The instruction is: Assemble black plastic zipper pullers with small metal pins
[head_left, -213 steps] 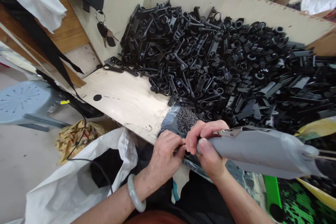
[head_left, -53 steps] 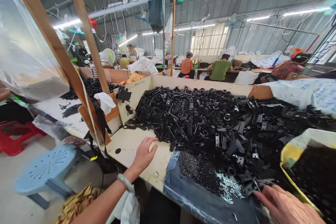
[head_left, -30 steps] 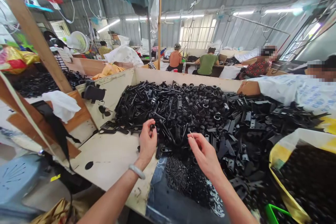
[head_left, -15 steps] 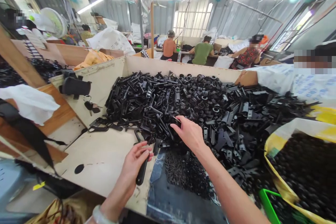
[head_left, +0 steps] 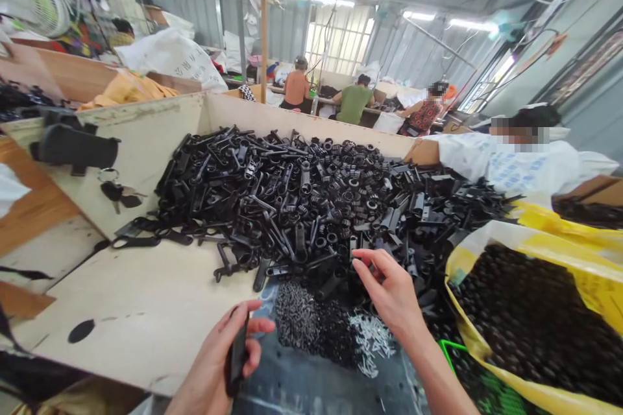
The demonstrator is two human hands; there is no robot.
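Note:
A long black part (head_left: 236, 356) lies in my left hand (head_left: 221, 350), low in the view over the front of the work surface, with the fingers curled round it. My right hand (head_left: 387, 282) is at the near edge of the big heap of black plastic parts (head_left: 287, 201). Its thumb and index finger come close together at a small part in the heap; whether they grip it is too small to tell. Between the hands, small dark screws (head_left: 296, 318) and silvery pins (head_left: 372, 337) lie in piles on a dark sheet (head_left: 302, 376).
A yellow-white sack (head_left: 535, 311) of small black pieces stands at the right, beside a green basket (head_left: 452, 353). Keys (head_left: 121, 193) hang on the left wooden wall (head_left: 146, 142). Several people sit farther back; another person's head (head_left: 535, 123) shows at the right.
The view has shifted, so the heap sits farther left. My right hand has moved toward the heap's front right. My left hand has turned, still holding the black part.

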